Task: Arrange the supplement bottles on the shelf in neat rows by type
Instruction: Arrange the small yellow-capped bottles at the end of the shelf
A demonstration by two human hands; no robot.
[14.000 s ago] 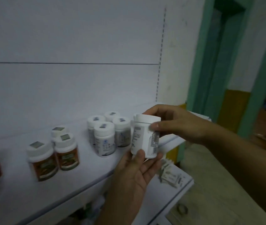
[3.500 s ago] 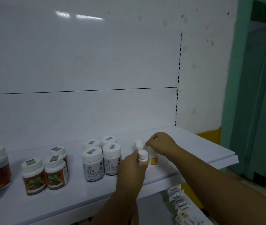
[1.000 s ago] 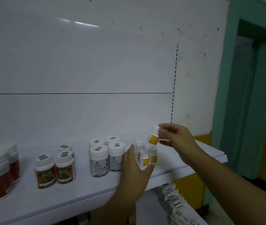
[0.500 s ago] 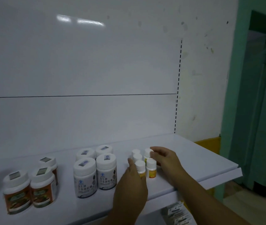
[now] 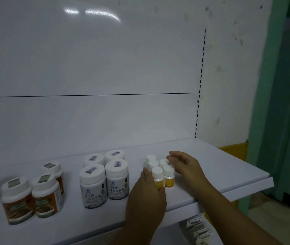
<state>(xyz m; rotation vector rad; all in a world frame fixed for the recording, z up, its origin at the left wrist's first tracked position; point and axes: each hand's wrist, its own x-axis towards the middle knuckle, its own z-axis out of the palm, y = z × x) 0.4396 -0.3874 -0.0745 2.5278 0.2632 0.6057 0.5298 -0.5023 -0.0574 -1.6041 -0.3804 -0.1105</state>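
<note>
The small yellow-label bottles [image 5: 168,176] stand upright on the white shelf [image 5: 220,167], near its front edge. Their long axis is vertical, the white caps point up and the yellow labels of the front two face the front of the shelf. Five caps are visible, packed close in two short rows that run from front to back.

The group is between the two hands. The left hand [image 5: 146,198] is at its left side with the fingers almost straight against the bottles and the thumb lying before the front-left one. The right hand [image 5: 186,167] is at the right side with the fingers extended and relaxed, touching the back bottles, gripping nothing.

Left of the group stand four bigger white bottles [image 5: 116,179], and further left the brown-label bottles [image 5: 46,193]
</note>
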